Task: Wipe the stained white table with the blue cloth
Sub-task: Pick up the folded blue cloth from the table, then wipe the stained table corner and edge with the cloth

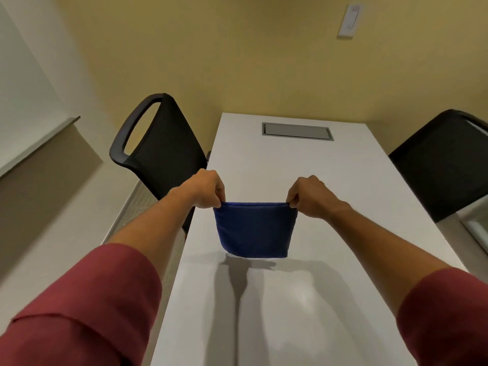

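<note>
A blue cloth (pixel 254 229) hangs folded in the air above the white table (pixel 290 165), its top edge stretched flat. My left hand (pixel 205 190) pinches the cloth's upper left corner. My right hand (pixel 309 196) pinches the upper right corner. The cloth's lower edge hangs just above the tabletop and casts a shadow on it. I see no clear stain on the visible table surface.
A grey cable hatch (pixel 297 131) is set into the table's far end. One black mesh chair (pixel 158 143) stands at the left side, another (pixel 443 159) at the right. A yellow wall with a white switch plate (pixel 350 21) is behind the table.
</note>
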### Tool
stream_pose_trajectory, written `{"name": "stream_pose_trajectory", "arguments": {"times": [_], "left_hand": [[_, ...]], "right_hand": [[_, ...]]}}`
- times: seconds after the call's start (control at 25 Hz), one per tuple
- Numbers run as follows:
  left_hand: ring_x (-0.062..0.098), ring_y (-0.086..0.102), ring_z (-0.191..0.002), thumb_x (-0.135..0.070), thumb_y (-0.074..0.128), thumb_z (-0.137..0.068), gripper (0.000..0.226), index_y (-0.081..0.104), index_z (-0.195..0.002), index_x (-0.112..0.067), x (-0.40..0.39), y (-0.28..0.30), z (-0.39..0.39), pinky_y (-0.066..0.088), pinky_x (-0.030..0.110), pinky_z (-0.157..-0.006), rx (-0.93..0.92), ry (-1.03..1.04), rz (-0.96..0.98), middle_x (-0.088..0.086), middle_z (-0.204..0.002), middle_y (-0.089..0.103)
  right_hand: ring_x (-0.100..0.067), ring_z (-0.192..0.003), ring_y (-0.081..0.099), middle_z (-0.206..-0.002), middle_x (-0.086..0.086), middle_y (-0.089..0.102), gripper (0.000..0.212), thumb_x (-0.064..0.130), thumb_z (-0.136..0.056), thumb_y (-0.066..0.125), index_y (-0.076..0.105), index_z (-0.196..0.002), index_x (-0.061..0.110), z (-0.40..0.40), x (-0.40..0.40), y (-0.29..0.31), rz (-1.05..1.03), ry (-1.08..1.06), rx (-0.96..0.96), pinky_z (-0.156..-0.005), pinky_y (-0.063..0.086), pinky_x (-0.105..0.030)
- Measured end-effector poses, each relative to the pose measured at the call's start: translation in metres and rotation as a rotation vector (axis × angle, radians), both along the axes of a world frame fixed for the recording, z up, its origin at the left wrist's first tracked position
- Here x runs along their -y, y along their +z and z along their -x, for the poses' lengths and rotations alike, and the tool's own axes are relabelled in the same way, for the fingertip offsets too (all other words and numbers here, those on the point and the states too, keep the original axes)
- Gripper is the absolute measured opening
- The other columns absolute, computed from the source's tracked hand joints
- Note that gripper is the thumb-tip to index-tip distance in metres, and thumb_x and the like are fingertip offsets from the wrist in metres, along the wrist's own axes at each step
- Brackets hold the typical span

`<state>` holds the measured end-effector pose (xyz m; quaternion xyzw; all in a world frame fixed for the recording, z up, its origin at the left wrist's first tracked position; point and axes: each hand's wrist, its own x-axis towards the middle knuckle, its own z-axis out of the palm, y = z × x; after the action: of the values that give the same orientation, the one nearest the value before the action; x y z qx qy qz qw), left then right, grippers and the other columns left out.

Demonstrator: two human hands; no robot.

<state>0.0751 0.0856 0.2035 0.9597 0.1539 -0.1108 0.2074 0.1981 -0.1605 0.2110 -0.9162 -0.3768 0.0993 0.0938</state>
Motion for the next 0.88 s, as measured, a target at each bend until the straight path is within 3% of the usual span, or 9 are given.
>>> {"name": "stream_pose_trajectory", "arguments": {"times": [0.2, 0.32, 0.48, 0.72, 0.88], "left_hand": [[0.014, 0.072, -0.073, -0.005, 0.075, -0.081, 0.015, 0.074, -0.075, -0.019, 0.040, 0.042, -0.008, 0.053, 0.015, -0.052, -0.083, -0.023, 0.080, 0.001, -0.081, 0.073], [0.017, 0.073, -0.075, -0.004, 0.076, -0.080, 0.016, 0.074, -0.073, -0.018, 0.075, 0.070, -0.013, 0.060, 0.021, -0.061, -0.067, -0.050, 0.090, 0.002, -0.079, 0.074], [0.017, 0.075, -0.072, -0.002, 0.077, -0.078, 0.012, 0.077, -0.075, -0.014, 0.126, 0.103, -0.014, 0.063, 0.028, -0.069, -0.081, -0.059, 0.107, 0.006, -0.077, 0.076], [0.015, 0.074, -0.065, 0.000, 0.077, -0.076, 0.011, 0.077, -0.074, -0.011, 0.228, 0.129, 0.000, 0.063, 0.028, -0.067, -0.068, -0.075, 0.120, 0.002, -0.063, 0.075], [0.016, 0.074, -0.067, 0.001, 0.077, -0.077, 0.011, 0.078, -0.074, -0.010, 0.303, 0.134, 0.005, 0.063, 0.029, -0.068, -0.052, -0.105, 0.124, 0.004, -0.065, 0.075]], "right_hand": [[-0.018, -0.077, 0.071, -0.092, -0.009, 0.077, 0.017, 0.001, -0.083, 0.071, 0.079, -0.095, 0.010, 0.003, 0.046, 0.044, 0.055, -0.019, -0.077, -0.076, 0.059, -0.029], [-0.014, -0.072, 0.073, -0.084, -0.006, 0.077, 0.013, 0.002, -0.084, 0.072, 0.079, -0.087, 0.012, 0.004, 0.081, 0.070, 0.053, -0.060, -0.085, -0.075, 0.062, -0.028], [-0.009, -0.064, 0.073, -0.074, 0.000, 0.074, 0.021, 0.004, -0.083, 0.074, 0.075, -0.072, 0.021, 0.006, 0.136, 0.101, 0.025, -0.128, -0.091, -0.061, 0.058, -0.018], [-0.013, -0.071, 0.075, -0.082, -0.005, 0.077, 0.013, 0.005, -0.085, 0.072, 0.078, -0.081, 0.015, 0.023, 0.241, 0.126, 0.001, -0.151, -0.097, -0.064, 0.059, -0.020], [-0.015, -0.074, 0.074, -0.085, -0.007, 0.075, 0.009, 0.003, -0.087, 0.071, 0.077, -0.086, 0.010, 0.038, 0.319, 0.134, -0.011, -0.164, -0.096, -0.055, 0.054, -0.014]]}}
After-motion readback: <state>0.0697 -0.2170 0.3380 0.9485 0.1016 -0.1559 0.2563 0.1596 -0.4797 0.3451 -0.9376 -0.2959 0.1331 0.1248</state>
